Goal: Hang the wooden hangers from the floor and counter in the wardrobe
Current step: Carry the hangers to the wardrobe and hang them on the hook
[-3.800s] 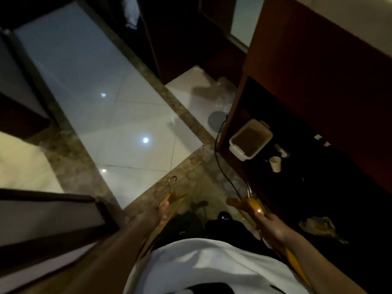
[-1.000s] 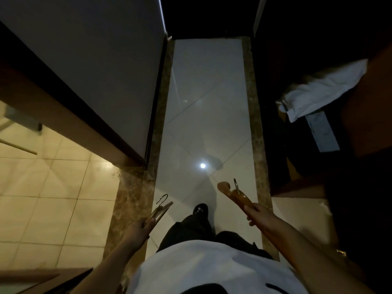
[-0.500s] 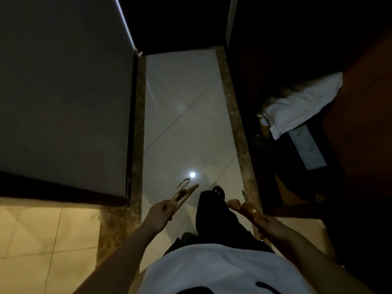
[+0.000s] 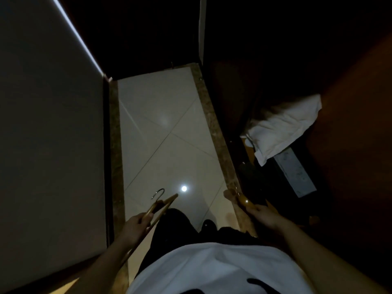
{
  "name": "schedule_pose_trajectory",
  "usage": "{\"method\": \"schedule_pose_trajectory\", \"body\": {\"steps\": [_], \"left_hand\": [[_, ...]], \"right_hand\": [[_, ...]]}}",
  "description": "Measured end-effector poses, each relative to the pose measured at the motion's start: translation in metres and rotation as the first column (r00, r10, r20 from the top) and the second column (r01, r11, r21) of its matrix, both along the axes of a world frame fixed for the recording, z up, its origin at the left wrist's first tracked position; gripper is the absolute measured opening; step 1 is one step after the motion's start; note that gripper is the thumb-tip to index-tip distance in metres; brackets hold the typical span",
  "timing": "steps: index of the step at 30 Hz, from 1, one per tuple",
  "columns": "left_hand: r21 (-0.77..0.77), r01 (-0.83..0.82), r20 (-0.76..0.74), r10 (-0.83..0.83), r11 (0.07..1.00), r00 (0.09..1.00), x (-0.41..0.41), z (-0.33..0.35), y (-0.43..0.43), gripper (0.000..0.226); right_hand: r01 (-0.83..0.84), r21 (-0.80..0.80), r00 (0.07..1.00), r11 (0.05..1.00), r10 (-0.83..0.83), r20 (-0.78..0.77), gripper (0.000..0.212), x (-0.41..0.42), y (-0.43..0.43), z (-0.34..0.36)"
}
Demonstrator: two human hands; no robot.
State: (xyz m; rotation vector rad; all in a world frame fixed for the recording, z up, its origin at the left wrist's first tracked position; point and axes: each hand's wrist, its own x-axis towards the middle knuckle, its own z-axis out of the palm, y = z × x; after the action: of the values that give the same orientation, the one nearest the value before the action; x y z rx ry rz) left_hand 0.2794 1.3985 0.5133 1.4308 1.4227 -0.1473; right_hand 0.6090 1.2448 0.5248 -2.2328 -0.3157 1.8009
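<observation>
My left hand (image 4: 135, 227) closed round smooth wooden hangers (image 4: 163, 205) with curved metal hook (image 4: 158, 193), my right hand (image 4: 263, 215) clasping a glossy rounded hanger (image 4: 239, 198), above pale polished floor tiles (image 4: 161, 128)

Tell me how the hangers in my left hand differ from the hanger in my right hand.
The left-hand hangers show a clear metal hook curling above the wood; the right-hand hanger shows only a hint of metal at its top. The left-hand hangers look slim, with thin bars angling up and right, while the right-hand hanger shows a thick, rounded, glossy end. Both are wooden and held over the floor, one in the left hand, one in the right hand.
</observation>
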Motion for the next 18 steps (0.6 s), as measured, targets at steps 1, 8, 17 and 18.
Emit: {"method": "schedule_pose_trajectory", "body": {"steps": [1,8,17,18], "left_hand": [[-0.006,-0.024,-0.010,0.024,1.000,1.000,0.001,-0.001,0.014,0.019],[-0.032,-0.057,-0.063,0.055,0.998,0.997,0.018,-0.005,0.125,0.029],[-0.008,0.279,-0.007,-0.279,0.960,0.960,0.088,0.001,0.299,0.024],[-0.009,0.326,-0.012,-0.326,0.945,0.945,0.099,-0.001,0.314,0.026]], "right_hand": [[0.007,0.014,1.000,1.000,-0.007,-0.009,0.066,0.006,0.016,0.002],[0.033,0.070,0.999,0.997,-0.035,0.027,0.058,0.023,0.115,-0.006],[0.338,0.056,0.936,0.940,-0.342,0.085,0.036,0.019,0.191,-0.011],[0.391,0.065,0.915,0.918,-0.395,0.078,0.033,0.018,0.195,-0.010]]}}
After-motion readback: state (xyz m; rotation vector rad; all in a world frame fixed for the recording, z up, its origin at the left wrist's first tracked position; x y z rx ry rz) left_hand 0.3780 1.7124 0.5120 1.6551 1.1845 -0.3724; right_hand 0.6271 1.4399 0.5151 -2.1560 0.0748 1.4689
